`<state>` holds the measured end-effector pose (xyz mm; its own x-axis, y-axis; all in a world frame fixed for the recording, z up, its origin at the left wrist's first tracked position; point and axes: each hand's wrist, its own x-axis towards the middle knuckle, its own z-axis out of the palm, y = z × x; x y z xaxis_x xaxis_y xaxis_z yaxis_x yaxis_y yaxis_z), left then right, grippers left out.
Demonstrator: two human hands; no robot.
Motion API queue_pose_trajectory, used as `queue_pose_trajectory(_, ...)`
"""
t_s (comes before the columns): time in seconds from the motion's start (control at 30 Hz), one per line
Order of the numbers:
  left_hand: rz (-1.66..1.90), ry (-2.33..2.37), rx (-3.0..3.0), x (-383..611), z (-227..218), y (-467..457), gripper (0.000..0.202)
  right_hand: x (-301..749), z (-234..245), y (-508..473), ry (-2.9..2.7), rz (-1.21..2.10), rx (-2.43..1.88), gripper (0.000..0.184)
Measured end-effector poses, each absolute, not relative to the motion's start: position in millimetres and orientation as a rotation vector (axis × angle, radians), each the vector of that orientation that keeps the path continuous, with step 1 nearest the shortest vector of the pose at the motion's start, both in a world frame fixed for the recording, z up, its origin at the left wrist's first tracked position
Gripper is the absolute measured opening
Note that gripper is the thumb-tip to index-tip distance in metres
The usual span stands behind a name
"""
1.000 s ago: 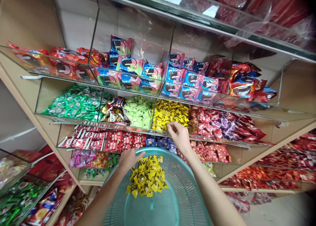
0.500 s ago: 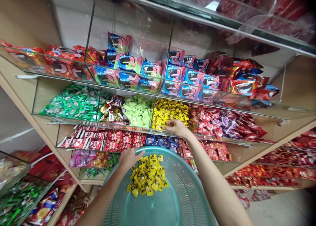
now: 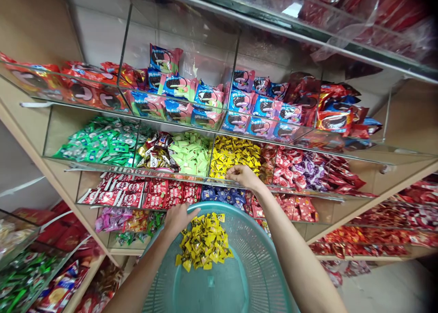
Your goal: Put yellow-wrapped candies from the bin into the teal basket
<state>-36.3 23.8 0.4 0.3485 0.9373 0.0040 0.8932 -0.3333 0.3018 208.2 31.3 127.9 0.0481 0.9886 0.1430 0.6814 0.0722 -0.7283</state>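
Note:
My left hand (image 3: 178, 221) is closed on the rim of a teal plastic basket (image 3: 263, 249), at its far left side. A heap of yellow wrapped candies (image 3: 205, 242) lies inside, toward the basket's far left. My right hand (image 3: 244, 177) reaches over the glass front of a shelf compartment, at the near edge of another pile of yellow candies (image 3: 236, 154). Its fingers are curled together; whether a candy is between them is hidden.
Left of the yellow pile are pale green candies (image 3: 191, 151) and green-wrapped ones (image 3: 102, 142); red and purple sweets (image 3: 290, 167) lie to the right. Blue-and-pink cookie packs (image 3: 267, 105) fill the shelf above. Glass fronts and dividers (image 3: 236, 62) separate the compartments.
The right hand's fingers have curled in slightly at the same spot by the yellow pile. The left hand and basket hold nearly still; the view has shifted a little.

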Motion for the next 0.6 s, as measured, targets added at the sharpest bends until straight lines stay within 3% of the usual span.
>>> queue_pose_trajectory(0.33, 0.271, 1.664, 2.375, -36, 0, 23, 0.06, 206, 130, 32, -1.692, 0.706, -1.651, 0.019)
queue_pose_trajectory(0.6, 0.281, 1.661, 2.372, -36, -2, 25, 0.061, 204, 126, 21, -1.571, 0.493, -1.67, 0.023)
